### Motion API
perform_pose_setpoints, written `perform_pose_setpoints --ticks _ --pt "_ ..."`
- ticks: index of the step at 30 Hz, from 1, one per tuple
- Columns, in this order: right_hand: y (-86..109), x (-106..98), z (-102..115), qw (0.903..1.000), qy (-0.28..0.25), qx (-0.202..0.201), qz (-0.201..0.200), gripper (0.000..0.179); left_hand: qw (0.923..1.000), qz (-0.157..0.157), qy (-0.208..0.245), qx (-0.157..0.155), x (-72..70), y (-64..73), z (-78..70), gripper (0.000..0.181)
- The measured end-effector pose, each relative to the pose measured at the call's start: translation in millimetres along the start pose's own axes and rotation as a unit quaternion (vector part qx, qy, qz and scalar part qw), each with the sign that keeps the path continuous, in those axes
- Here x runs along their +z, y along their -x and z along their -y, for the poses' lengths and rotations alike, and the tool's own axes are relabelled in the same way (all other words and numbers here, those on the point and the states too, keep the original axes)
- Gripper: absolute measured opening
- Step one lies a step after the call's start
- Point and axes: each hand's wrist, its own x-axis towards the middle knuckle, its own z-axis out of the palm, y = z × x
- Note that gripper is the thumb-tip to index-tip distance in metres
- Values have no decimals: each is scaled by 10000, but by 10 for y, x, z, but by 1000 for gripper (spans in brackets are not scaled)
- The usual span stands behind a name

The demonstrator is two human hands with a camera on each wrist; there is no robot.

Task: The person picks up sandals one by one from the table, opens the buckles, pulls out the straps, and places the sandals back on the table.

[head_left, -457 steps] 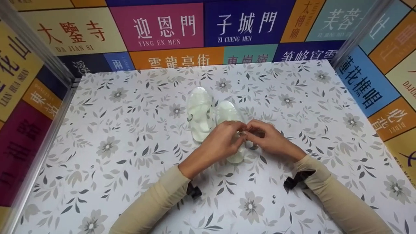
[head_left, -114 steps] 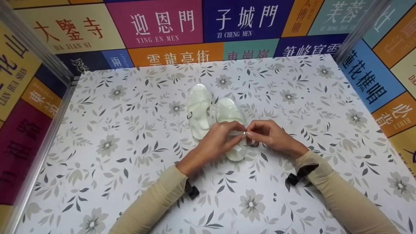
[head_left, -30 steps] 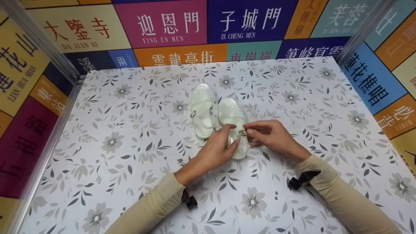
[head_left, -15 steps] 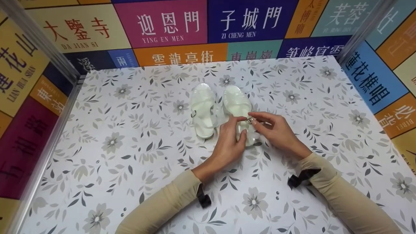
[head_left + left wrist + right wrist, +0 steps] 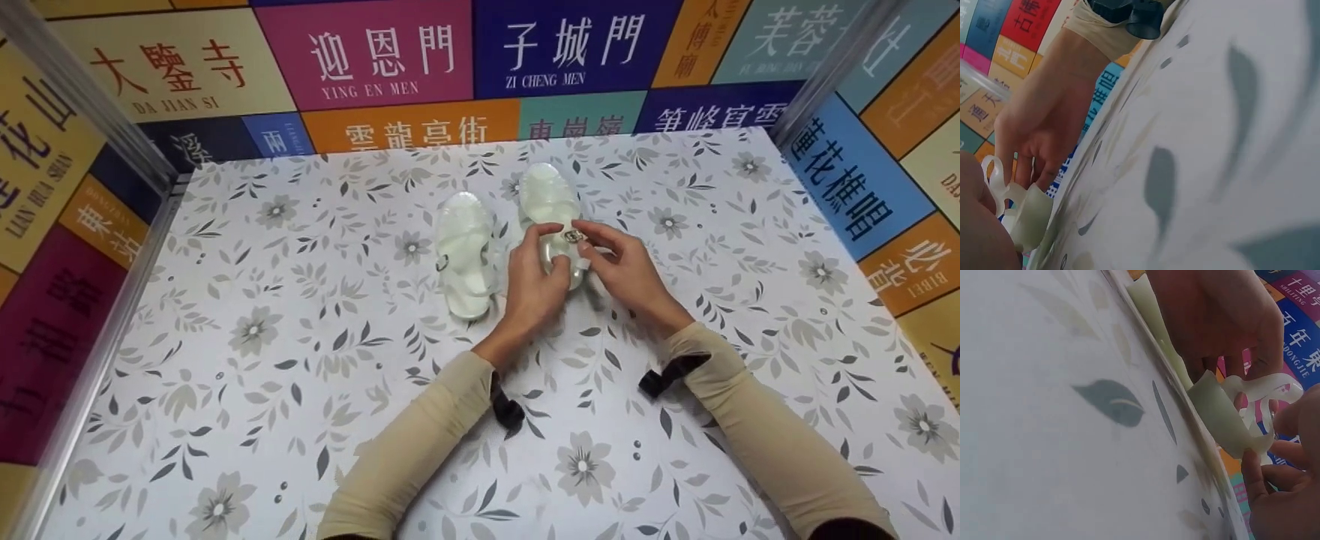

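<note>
Two pale, pearly-green sandals lie on the patterned cloth, toes pointing away from me. My left hand (image 5: 534, 289) holds the right-hand sandal (image 5: 550, 191) along its left side, with index finger and thumb bent around it. From the other side my right hand (image 5: 632, 277) grips the same sandal, index finger and thumb close about the small metal buckle (image 5: 573, 236) on its strap. In the right wrist view the sandal's heel (image 5: 1032, 216) stands between both hands, as it also does in the left wrist view. The other sandal (image 5: 466, 225) rests untouched to the left.
The table (image 5: 315, 420) wears a white cloth with grey flowers and leaves. Behind it and along both sides stand colourful sign-covered walls (image 5: 375, 56). Metal corner posts (image 5: 97, 97) mark the back. A black wrist camera (image 5: 510, 411) sits on each sleeve.
Earlier both hands worked together at the strap. Over the last second the right-hand sandal has moved away from me and slightly right, both hands travelling with it. The left sandal has stayed put.
</note>
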Motion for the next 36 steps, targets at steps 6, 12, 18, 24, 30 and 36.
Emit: perform_pose_setpoints --ticks 6,12,18,24,30,36 --pt "-96 11 -92 9997 75 223 64 44 9998 -68 107 -146 56 -144 128 44" --pt "-121 15 -109 9985 182 431 281 45 9998 -26 94 -158 90 -187 268 44" --pt "-142 0 -87 9976 171 500 451 46 9998 -5 101 -154 57 -169 181 44" --pt "-143 -18 -67 9970 335 500 494 47 9999 49 139 -77 52 -178 197 44" --pt "-152 -23 -52 9971 394 525 392 45 9993 194 -281 136 -14 -113 10 49" --pt "-167 -21 79 9981 437 282 -329 41 9951 689 -397 594 -210 -34 -280 45"
